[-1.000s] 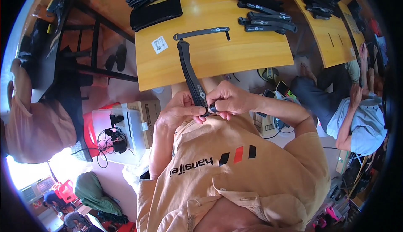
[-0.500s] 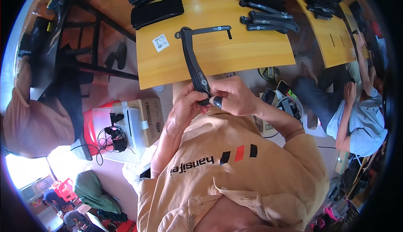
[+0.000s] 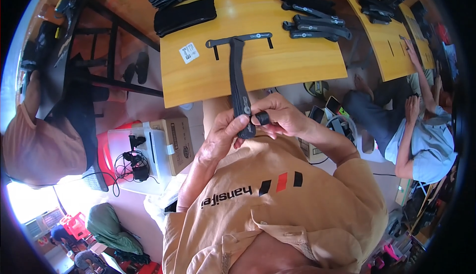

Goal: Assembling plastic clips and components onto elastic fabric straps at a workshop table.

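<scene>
The strap point(image 3: 239, 83) has swung upright, both hands point(image 3: 223, 135) point(image 3: 280, 118) in firm grip on its end, table edge point(image 3: 223, 93) beneath it.

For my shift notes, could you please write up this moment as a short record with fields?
Left hand: left hand grips the near end of a long black strap
Right hand: right hand pinches a small black loop against that end
Strap: far end lies across a black crossbar on the wooden table
Also on table: white label, stacks of black straps
Nearby: a seated person's arm at right
</scene>
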`<state>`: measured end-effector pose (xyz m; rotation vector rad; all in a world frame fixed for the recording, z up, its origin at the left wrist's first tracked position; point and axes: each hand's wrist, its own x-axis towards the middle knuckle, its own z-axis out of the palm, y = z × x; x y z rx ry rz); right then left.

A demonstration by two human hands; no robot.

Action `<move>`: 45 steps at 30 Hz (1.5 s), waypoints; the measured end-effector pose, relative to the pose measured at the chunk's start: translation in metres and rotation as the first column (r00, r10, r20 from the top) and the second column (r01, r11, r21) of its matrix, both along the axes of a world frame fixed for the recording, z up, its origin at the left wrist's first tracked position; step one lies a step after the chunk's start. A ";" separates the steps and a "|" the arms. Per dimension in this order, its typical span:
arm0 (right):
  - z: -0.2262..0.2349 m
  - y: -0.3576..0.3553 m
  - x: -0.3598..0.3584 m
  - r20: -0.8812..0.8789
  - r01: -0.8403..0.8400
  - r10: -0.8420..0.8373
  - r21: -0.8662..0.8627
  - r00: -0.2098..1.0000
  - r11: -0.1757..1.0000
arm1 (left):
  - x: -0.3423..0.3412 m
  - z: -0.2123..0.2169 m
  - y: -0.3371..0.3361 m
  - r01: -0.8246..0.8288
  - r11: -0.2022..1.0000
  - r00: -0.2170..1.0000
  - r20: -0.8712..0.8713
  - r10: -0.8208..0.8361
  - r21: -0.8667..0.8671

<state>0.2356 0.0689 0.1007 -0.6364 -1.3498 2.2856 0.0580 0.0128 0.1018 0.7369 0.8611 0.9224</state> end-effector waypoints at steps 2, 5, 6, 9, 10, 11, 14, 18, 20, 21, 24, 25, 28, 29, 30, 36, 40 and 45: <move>0.010 -0.002 0.004 -0.069 -0.022 0.013 -0.137 0.998 0.990 | -0.004 0.000 -0.004 0.047 0.999 0.999 -0.003 -0.047 0.013; 0.022 0.015 0.033 -0.152 0.150 -0.265 -0.521 0.952 0.840 | -0.025 0.000 -0.019 0.110 0.992 0.993 0.050 -0.108 -0.054; 0.022 0.023 0.050 -0.100 0.314 -0.403 -0.470 0.910 0.825 | -0.039 -0.008 -0.025 0.124 0.991 0.992 0.029 -0.123 -0.051; 0.033 0.062 0.122 -0.007 0.731 -0.788 -0.366 0.616 0.575 | -0.106 -0.032 -0.043 0.317 0.946 0.928 -0.187 -0.323 -0.063; 0.039 0.073 0.147 -0.124 0.740 -0.824 -0.381 0.553 0.554 | -0.128 -0.067 -0.069 0.182 0.924 0.922 -0.384 -0.042 0.336; 0.043 0.079 0.167 -0.234 0.749 -0.848 -0.397 0.475 0.530 | -0.153 -0.047 -0.063 0.344 0.937 0.907 -0.239 -0.347 -0.057; 0.057 0.068 0.169 -0.239 0.776 -0.777 -0.125 0.582 0.619 | -0.169 -0.049 -0.071 0.040 0.982 0.980 -0.183 -0.074 -0.183; 0.066 0.060 0.128 0.047 0.328 -0.398 0.481 0.916 0.813 | -0.128 -0.064 -0.030 -0.222 0.969 0.966 -0.157 0.203 -0.111; 0.083 0.054 0.100 0.334 0.079 -0.398 0.673 0.855 0.735 | -0.105 -0.075 -0.004 -0.320 0.939 0.940 -0.166 0.298 -0.124; 0.084 0.053 0.092 0.441 -0.062 -0.397 0.729 0.805 0.682 | -0.097 -0.082 0.007 -0.352 0.926 0.930 -0.166 0.329 -0.138; 0.079 0.046 0.077 0.407 -0.087 -0.521 0.842 0.750 0.532 | -0.085 -0.113 0.025 -0.327 0.900 0.944 -0.151 0.295 -0.288; 0.075 0.045 0.078 0.410 -0.090 -0.523 0.842 0.747 0.533 | -0.079 -0.114 0.026 -0.324 0.901 0.945 -0.147 0.293 -0.290; 0.062 0.046 0.091 0.357 0.099 -0.569 0.780 0.741 0.618 | -0.066 -0.113 0.027 -0.316 0.857 0.930 -0.312 0.195 -0.408; 0.057 0.046 0.096 0.332 0.139 -0.549 0.749 0.767 0.647 | -0.066 -0.107 0.023 -0.313 0.856 0.931 -0.313 0.190 -0.411; 0.052 0.045 0.100 0.304 0.179 -0.531 0.715 0.791 0.675 | -0.068 -0.101 0.017 -0.349 0.864 0.892 -0.411 0.188 -0.363; 0.045 0.036 0.073 0.346 0.053 -0.390 0.687 0.853 0.725 | -0.073 -0.062 0.012 -0.353 0.927 0.682 -0.643 0.348 0.128; 0.052 0.034 0.035 0.304 -0.041 -0.247 0.701 0.920 0.712 | -0.013 -0.001 0.040 -0.134 0.790 0.714 -0.494 0.496 0.598; 0.032 0.055 0.043 0.226 0.187 -0.476 0.715 0.850 0.674 | -0.017 -0.007 0.059 0.210 0.961 0.919 -0.373 -0.131 0.180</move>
